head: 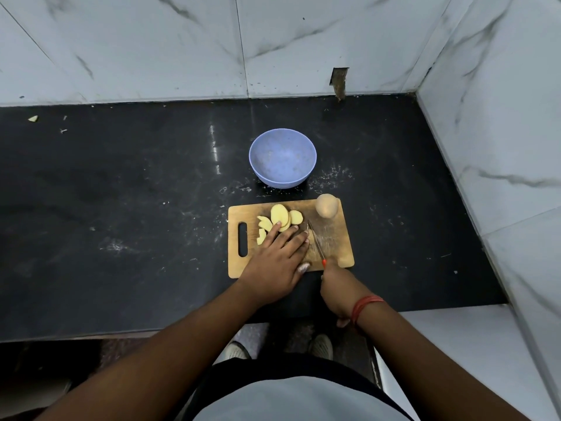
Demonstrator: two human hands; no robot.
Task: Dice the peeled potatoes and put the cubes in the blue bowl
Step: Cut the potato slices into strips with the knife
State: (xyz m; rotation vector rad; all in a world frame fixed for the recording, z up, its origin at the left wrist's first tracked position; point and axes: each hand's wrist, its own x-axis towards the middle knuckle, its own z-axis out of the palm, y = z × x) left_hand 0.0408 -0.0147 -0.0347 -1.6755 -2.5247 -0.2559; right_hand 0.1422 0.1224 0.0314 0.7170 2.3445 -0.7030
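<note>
Right hand [335, 288] grips knife [316, 242] (seemingly mid-board); left hand [280, 256] flat on slices [280, 218].

Soft, fairly dim indoor light falls from above, leaving the white marble-patterned wall tiles [182, 47] greyish. The glossy black stone countertop [121, 192] carries a narrow vertical streak of glare left of the round pale-blue plastic bowl [282, 158]. Shadows are faint and short. Wide-angle distortion bends the tile lines toward the edges. The forearms at the bottom look slightly soft.
</note>
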